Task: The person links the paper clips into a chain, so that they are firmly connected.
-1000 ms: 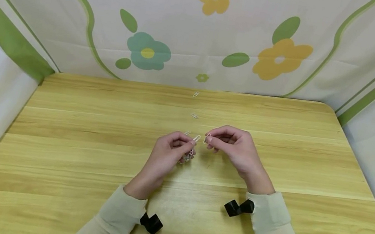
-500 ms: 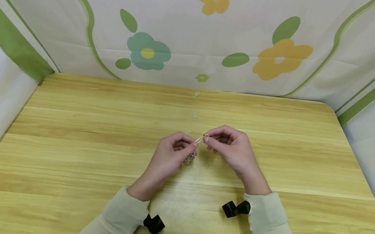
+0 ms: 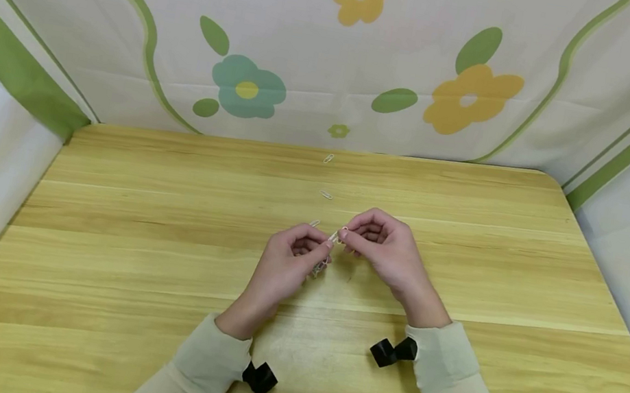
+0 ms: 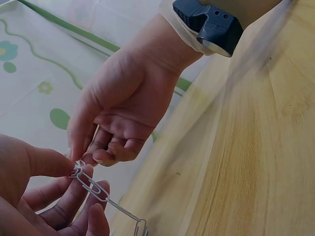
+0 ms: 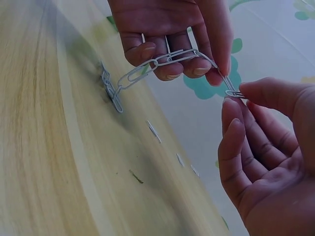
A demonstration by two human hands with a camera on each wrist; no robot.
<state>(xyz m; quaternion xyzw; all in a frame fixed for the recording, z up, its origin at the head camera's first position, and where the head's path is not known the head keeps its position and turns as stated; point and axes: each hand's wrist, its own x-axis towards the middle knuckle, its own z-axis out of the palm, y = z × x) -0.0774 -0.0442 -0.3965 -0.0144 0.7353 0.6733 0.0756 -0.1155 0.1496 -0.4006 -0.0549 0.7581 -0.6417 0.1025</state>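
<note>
My left hand (image 3: 291, 262) pinches the end clip of a chain of white paper clips (image 5: 140, 73) between thumb and forefinger. In the right wrist view the chain droops across the curled fingers, its far end low by the wooden tabletop. Facing it, my right hand (image 3: 387, 250) pinches a single paper clip (image 5: 235, 93) between thumb and fingertips. That clip meets the chain's end clip; whether they are hooked together is too small to tell. In the left wrist view several linked clips (image 4: 93, 188) hang below the fingertips, which partly hide the joint.
Two loose paper clips lie on the table beyond my hands, one near the back edge (image 3: 329, 158), one closer (image 3: 325, 195). A third clip (image 3: 314, 223) shows just past my left hand. A flowered curtain (image 3: 314, 50) stands behind the wooden table (image 3: 122, 262).
My right hand has moved slightly left and my left hand slightly right, bringing the single clip from apart to against the chain's end clip. The loose clips stay where they were.
</note>
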